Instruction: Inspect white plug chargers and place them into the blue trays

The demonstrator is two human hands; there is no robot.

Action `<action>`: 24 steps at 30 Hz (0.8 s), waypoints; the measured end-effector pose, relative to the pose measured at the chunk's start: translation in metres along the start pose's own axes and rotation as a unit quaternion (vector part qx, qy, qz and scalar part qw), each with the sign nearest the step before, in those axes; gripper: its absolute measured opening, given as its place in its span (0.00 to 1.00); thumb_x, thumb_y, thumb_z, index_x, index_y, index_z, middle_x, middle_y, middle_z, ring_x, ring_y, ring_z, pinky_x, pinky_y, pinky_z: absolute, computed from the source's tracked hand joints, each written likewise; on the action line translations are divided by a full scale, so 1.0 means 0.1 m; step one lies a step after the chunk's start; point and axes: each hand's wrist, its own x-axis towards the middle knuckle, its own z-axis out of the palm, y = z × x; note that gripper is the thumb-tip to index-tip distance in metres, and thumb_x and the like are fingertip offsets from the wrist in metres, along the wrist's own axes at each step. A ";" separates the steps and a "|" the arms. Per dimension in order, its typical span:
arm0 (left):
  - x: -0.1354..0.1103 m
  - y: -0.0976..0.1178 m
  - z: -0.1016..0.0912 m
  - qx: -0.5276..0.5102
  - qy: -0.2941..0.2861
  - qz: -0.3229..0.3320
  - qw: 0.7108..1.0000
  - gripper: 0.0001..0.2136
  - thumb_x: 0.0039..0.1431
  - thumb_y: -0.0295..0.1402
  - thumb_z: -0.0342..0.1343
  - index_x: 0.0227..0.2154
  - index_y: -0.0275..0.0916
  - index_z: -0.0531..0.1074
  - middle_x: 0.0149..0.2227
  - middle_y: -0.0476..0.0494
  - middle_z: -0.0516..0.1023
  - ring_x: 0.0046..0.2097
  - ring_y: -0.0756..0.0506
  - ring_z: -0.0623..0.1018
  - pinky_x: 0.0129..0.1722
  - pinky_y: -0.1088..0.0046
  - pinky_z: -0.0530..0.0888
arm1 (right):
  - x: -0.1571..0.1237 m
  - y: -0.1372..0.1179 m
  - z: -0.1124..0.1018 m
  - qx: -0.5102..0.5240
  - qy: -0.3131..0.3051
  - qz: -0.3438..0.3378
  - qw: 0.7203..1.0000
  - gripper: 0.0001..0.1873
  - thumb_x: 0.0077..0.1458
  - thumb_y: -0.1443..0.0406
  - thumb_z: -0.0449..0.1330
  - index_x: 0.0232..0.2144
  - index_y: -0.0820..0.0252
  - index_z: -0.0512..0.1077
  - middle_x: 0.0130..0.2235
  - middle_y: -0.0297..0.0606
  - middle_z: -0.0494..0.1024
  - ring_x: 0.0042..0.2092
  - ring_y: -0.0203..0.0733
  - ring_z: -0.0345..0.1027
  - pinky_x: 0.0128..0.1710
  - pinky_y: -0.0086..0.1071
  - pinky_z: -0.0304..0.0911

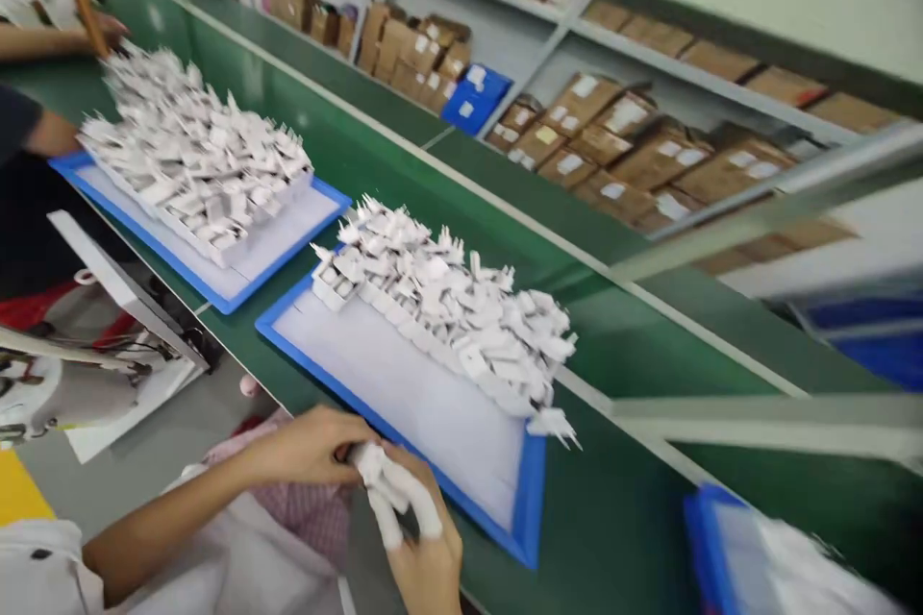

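Note:
My left hand [307,447] and my right hand [425,538] meet at the near edge of a blue tray [530,500]. Both grip a small white plastic part [371,463] between them. White finger cots cover some fingertips of my right hand. A heap of white plastic parts [454,303] fills the far side of that tray, with its near side bare white. The image is blurred by motion.
A second blue tray [216,293] with a bigger heap of white parts [191,149] lies to the left, where another person's arm [43,130] reaches. A third tray [728,548] is at bottom right. The green belt [635,336] runs diagonally. Shelves of cardboard boxes [635,154] stand behind.

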 end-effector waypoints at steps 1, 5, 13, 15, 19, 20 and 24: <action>0.01 0.00 -0.01 -0.002 -0.006 -0.001 1.000 0.11 0.56 0.31 0.59 0.42 0.38 0.75 0.35 0.46 0.79 0.32 0.49 0.75 0.31 0.78 0.66 | 0.00 0.03 -0.01 0.018 -0.006 0.006 1.000 0.13 0.62 0.69 0.56 0.48 0.52 0.69 0.44 0.40 0.77 0.45 0.44 0.74 0.44 0.39 0.73; 0.02 -0.06 0.00 0.001 -0.028 -0.004 1.000 0.14 0.57 0.34 0.59 0.46 0.41 0.73 0.38 0.48 0.79 0.30 0.51 0.72 0.30 0.78 0.64 | 0.01 0.12 -0.08 0.050 -0.043 0.030 0.997 0.13 0.60 0.71 0.59 0.47 0.54 0.71 0.46 0.42 0.76 0.46 0.43 0.73 0.46 0.37 0.72; 0.02 -0.12 0.02 0.004 -0.048 -0.018 0.999 0.17 0.59 0.32 0.58 0.51 0.45 0.71 0.38 0.51 0.78 0.30 0.50 0.69 0.31 0.76 0.63 | 0.09 0.08 -0.15 0.021 -0.099 -0.007 0.995 0.22 0.62 0.71 0.56 0.57 0.54 0.65 0.50 0.45 0.76 0.51 0.47 0.71 0.49 0.42 0.71; 0.03 -0.10 0.01 0.000 -0.052 -0.023 0.998 0.16 0.59 0.31 0.57 0.51 0.44 0.71 0.38 0.50 0.78 0.30 0.50 0.69 0.31 0.76 0.63 | 0.11 0.04 -0.16 0.003 -0.120 -0.009 0.993 0.24 0.62 0.72 0.55 0.60 0.55 0.62 0.51 0.47 0.75 0.52 0.48 0.70 0.50 0.43 0.71; 0.04 -0.08 -0.01 0.005 -0.052 -0.032 0.998 0.13 0.58 0.31 0.56 0.47 0.42 0.74 0.34 0.49 0.77 0.30 0.50 0.69 0.29 0.77 0.64 | 0.14 -0.03 -0.20 -0.012 -0.165 0.002 0.986 0.29 0.60 0.76 0.53 0.62 0.55 0.59 0.54 0.46 0.72 0.53 0.47 0.68 0.51 0.43 0.70; 0.04 -0.08 -0.01 0.007 -0.049 -0.033 0.998 0.13 0.58 0.32 0.56 0.47 0.42 0.74 0.34 0.49 0.77 0.30 0.50 0.69 0.29 0.77 0.64 | 0.16 -0.05 -0.22 -0.021 -0.178 0.008 0.984 0.29 0.59 0.76 0.52 0.62 0.55 0.58 0.54 0.46 0.71 0.53 0.47 0.67 0.51 0.42 0.70; 0.04 -0.15 0.01 0.011 -0.041 -0.020 0.999 0.14 0.59 0.32 0.54 0.48 0.43 0.73 0.37 0.48 0.78 0.30 0.49 0.72 0.31 0.77 0.68 | 0.23 -0.14 -0.27 -0.112 -0.242 0.001 0.964 0.25 0.56 0.78 0.53 0.56 0.66 0.64 0.54 0.49 0.70 0.54 0.49 0.64 0.54 0.41 0.67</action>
